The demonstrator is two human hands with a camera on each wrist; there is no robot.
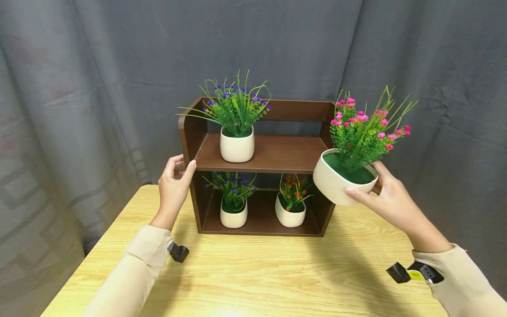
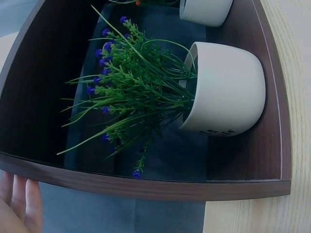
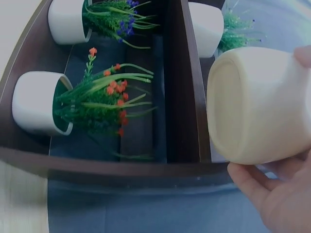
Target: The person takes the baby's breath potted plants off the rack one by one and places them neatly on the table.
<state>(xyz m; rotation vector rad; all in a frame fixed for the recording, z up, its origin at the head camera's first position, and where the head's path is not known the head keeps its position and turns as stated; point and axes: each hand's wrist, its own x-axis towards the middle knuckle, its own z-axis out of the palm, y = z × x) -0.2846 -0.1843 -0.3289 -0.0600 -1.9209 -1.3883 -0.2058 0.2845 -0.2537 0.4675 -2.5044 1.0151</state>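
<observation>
My right hand (image 1: 390,200) grips a white pot of pink flowers (image 1: 344,176), thumb on its near side. The pot is tilted in the air before the right end of a dark brown two-tier shelf (image 1: 277,152); its bare underside faces the right wrist view. My left hand (image 1: 174,187) holds the shelf's left side panel, thumb at the front edge and fingers along the outside. A white pot of purple flowers (image 1: 237,147) stands on the upper tier's left. Below are another purple-flowered pot (image 2: 226,90) and an orange-red-flowered pot (image 3: 36,102).
The shelf stands on a light wooden table (image 1: 253,273). Grey curtains (image 1: 119,53) hang behind and beside it. The upper tier's right part (image 1: 291,149) bears no pot.
</observation>
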